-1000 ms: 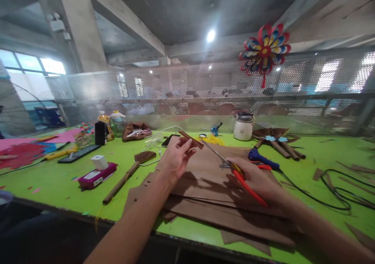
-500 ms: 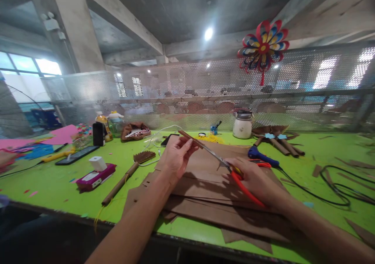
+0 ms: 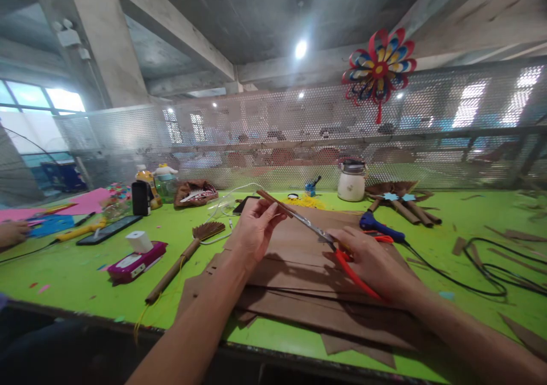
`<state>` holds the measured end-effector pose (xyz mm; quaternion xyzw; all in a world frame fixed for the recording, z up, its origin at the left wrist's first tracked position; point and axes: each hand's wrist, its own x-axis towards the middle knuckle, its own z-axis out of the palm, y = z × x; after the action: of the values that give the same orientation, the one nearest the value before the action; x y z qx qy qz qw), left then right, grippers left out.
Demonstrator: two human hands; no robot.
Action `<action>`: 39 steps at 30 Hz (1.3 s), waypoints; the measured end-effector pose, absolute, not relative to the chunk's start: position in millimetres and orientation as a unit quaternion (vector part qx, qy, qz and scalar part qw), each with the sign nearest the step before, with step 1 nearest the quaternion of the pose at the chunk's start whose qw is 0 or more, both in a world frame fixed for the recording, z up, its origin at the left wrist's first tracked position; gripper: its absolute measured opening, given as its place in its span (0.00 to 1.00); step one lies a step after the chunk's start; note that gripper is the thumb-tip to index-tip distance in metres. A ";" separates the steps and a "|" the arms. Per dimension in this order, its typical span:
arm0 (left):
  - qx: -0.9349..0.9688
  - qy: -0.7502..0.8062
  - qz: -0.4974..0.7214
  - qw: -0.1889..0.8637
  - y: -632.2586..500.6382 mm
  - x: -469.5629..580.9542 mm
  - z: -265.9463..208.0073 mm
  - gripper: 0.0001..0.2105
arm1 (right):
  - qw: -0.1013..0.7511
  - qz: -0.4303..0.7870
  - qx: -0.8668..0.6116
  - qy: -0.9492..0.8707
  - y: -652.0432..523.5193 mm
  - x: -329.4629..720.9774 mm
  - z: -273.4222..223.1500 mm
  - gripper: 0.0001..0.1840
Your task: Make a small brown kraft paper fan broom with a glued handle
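Between the thumb and fingers of my left hand (image 3: 257,225) is a narrow strip of brown paper (image 3: 268,197), held up above the table. My right hand (image 3: 363,257) is closed round the red handles of a pair of scissors (image 3: 311,225). The blades point up and left and lie along the strip near my left fingertips; they look nearly closed. Under both hands lies a stack of brown paper sheets (image 3: 299,277). A rolled brown paper stick with a pleated fan end (image 3: 173,271) rests left of the stack, a yellow string hanging from it.
A blue glue gun (image 3: 380,225) with a black cable (image 3: 482,291) lies right of the stack. Behind stand a white jar (image 3: 351,183) and several paper rolls (image 3: 410,211). Left are a purple power strip (image 3: 137,262), a phone (image 3: 109,230) and another person's hand (image 3: 12,233).
The scissor blades have closed together along the strip. My left hand keeps its hold on the paper. The whole view has shifted slightly, and the other person's hand at the far left has moved.
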<state>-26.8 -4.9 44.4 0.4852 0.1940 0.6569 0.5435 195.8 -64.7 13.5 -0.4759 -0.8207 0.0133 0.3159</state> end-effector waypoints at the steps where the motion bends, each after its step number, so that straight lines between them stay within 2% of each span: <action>1: 0.485 0.193 0.658 0.543 -5.1 -26.6 44.7 0.06 | 0.315 0.011 -0.478 -0.820 -64.7 195.6 13.3 0.19; 6: 0.483 0.193 0.659 0.543 -6.0 -26.2 45.8 0.06 | 0.308 -0.007 -0.492 -0.814 -65.7 195.3 13.2 0.23; 26: 0.475 0.197 0.663 0.544 -6.3 -26.7 46.2 0.07 | 0.306 0.013 -0.476 -0.825 -67.5 196.0 15.1 0.18; 39: 0.474 0.197 0.663 0.545 -3.3 -28.6 44.1 0.06 | 0.296 0.010 -0.480 -0.826 -71.4 193.5 19.0 0.20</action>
<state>-28.6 -3.3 44.1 0.4739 0.1970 0.6626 0.5455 193.5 -71.4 19.0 -0.4800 -0.8257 0.0096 0.2961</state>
